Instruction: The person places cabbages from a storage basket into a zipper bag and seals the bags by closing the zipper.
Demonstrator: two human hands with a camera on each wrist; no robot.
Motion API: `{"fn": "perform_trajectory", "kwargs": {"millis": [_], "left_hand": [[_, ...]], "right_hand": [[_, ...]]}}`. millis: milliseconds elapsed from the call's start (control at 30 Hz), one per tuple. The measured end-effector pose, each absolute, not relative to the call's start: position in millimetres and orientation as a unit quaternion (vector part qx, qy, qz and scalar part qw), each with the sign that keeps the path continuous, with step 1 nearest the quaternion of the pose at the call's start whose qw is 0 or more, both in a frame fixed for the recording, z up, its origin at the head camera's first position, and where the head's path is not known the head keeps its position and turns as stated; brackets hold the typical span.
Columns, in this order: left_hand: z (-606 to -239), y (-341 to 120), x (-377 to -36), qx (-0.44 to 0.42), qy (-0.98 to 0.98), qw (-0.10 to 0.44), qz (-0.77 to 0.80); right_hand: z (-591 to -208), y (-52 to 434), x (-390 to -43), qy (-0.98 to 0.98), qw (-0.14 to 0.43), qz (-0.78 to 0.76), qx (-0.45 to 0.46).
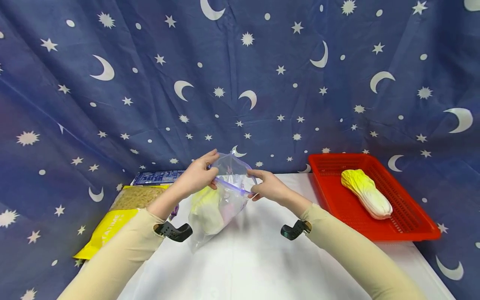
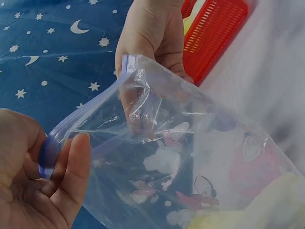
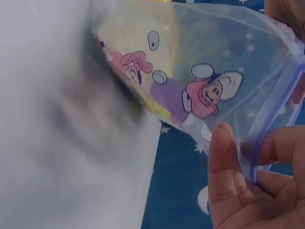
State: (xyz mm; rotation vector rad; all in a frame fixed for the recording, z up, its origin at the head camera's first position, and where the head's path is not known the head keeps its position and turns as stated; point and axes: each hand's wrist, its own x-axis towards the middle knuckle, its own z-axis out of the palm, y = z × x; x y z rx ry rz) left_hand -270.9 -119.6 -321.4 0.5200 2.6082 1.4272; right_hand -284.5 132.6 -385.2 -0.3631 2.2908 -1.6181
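Note:
A clear zip bag (image 1: 225,196) printed with cartoon figures stands tilted on the white table (image 1: 255,258), mouth upward. Inside it lies a yellow-white cabbage (image 1: 206,208), seen through the plastic as a pale cabbage (image 2: 267,205) in the left wrist view. My left hand (image 1: 214,171) pinches the left end of the bag's blue zip strip (image 2: 86,112). My right hand (image 1: 252,183) pinches the right end. In the left wrist view my left hand (image 2: 57,152) grips the strip between thumb and fingers. In the right wrist view my right hand (image 3: 245,152) does the same at the bag (image 3: 190,71) edge.
A red slotted basket (image 1: 408,221) sits on the table's right side with a second napa cabbage (image 1: 365,193) in it. A yellow packet (image 1: 120,212) and a blue box (image 1: 157,177) lie at the left. A star-and-moon cloth hangs behind.

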Motion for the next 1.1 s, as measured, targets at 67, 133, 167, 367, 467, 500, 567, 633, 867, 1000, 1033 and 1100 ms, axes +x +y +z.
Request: {"fn": "perform_trajectory", "kwargs": {"millis": [67, 133, 167, 367, 467, 500, 567, 633, 867, 1000, 1033, 1100], "left_hand": [[-325.0, -115.5, -271.3, 0.183, 0.86, 0.065, 0.472], [-328.8, -111.7, -271.4, 0.19, 0.853, 0.073, 0.481], [-331.0, -110.0, -271.7, 0.194, 0.849, 0.078, 0.485], [-345.1, -100.3, -272.5, 0.212, 0.826, 0.112, 0.51], [-353.9, -95.7, -272.6, 0.22, 0.813, 0.127, 0.524], [-357.4, -94.0, -273.0, 0.222, 0.81, 0.131, 0.528], [-363.6, -89.9, -273.1, 0.228, 0.802, 0.136, 0.535], [-369.6, -85.5, -273.0, 0.232, 0.799, 0.139, 0.537], [-381.5, -72.6, -269.6, 0.236, 0.791, 0.145, 0.546], [-385.7, -68.2, -267.7, 0.236, 0.782, 0.143, 0.559], [-386.8, -67.8, -267.1, 0.236, 0.78, 0.141, 0.563], [-390.1, -67.0, -266.4, 0.234, 0.774, 0.139, 0.572]], "right_hand": [[-388.3, 138.3, -283.2, 0.801, 0.152, -0.566, -0.124], [-391.6, 143.4, -282.0, 0.806, 0.144, -0.561, -0.123], [-393.3, 145.7, -281.4, 0.81, 0.139, -0.557, -0.124], [-405.6, 157.7, -278.1, 0.824, 0.127, -0.54, -0.116], [-412.0, 161.9, -276.0, 0.823, 0.13, -0.543, -0.104], [-414.2, 163.3, -275.1, 0.825, 0.129, -0.541, -0.103], [-418.6, 166.0, -273.6, 0.828, 0.13, -0.537, -0.095], [-422.6, 168.3, -272.3, 0.832, 0.13, -0.532, -0.087], [-429.0, 176.4, -267.7, 0.835, 0.139, -0.528, -0.073], [-430.8, 181.1, -264.9, 0.834, 0.146, -0.527, -0.068], [-431.3, 181.8, -264.1, 0.833, 0.148, -0.529, -0.068], [-432.6, 183.4, -262.8, 0.83, 0.151, -0.533, -0.067]]}}
